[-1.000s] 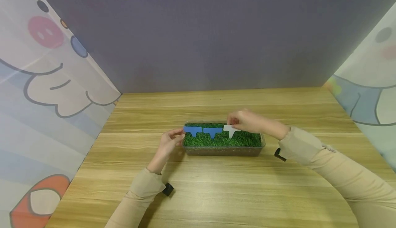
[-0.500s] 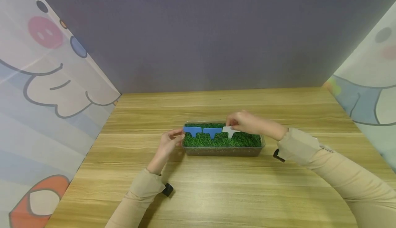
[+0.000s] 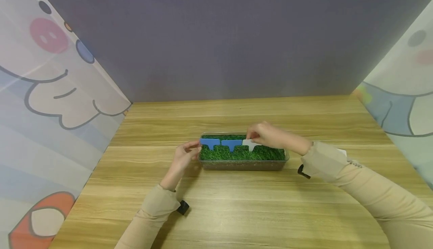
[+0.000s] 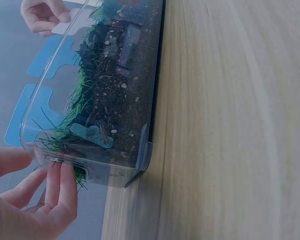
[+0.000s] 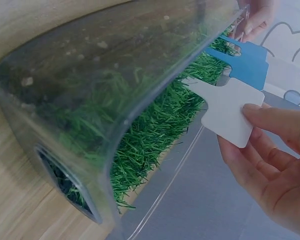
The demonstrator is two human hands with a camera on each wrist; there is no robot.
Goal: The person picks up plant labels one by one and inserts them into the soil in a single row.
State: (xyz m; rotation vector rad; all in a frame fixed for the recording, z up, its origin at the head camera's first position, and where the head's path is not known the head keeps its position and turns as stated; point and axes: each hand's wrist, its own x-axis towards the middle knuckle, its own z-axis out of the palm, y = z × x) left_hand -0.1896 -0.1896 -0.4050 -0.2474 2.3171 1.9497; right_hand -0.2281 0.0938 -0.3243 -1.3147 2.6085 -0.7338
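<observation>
A clear plastic box [image 3: 243, 165] holds dark soil topped with green grass [image 3: 220, 154]. Two blue T-shaped plant labels, a left one [image 3: 209, 143] and a middle one [image 3: 232, 144], stand in the grass. To their right, a white T-shaped plant label [image 5: 235, 107] has its stem down in the grass. My right hand [image 3: 267, 134] pinches its flat head between thumb and fingers. At the box's left end, my left hand [image 4: 37, 197] holds on, its fingertips at the handle opening and the thumb by the rim.
The box stands on a wood-grain table [image 3: 223, 211] in front of a grey panel [image 3: 236, 42]. A white flat piece [image 3: 342, 151] lies on the table, partly hidden by the right sleeve. Cartoon-printed sheets flank both sides.
My right hand has moved slightly down, and the white plant label sits lower in the grass. A white piece now shows beyond the right sleeve. My left hand stays put.
</observation>
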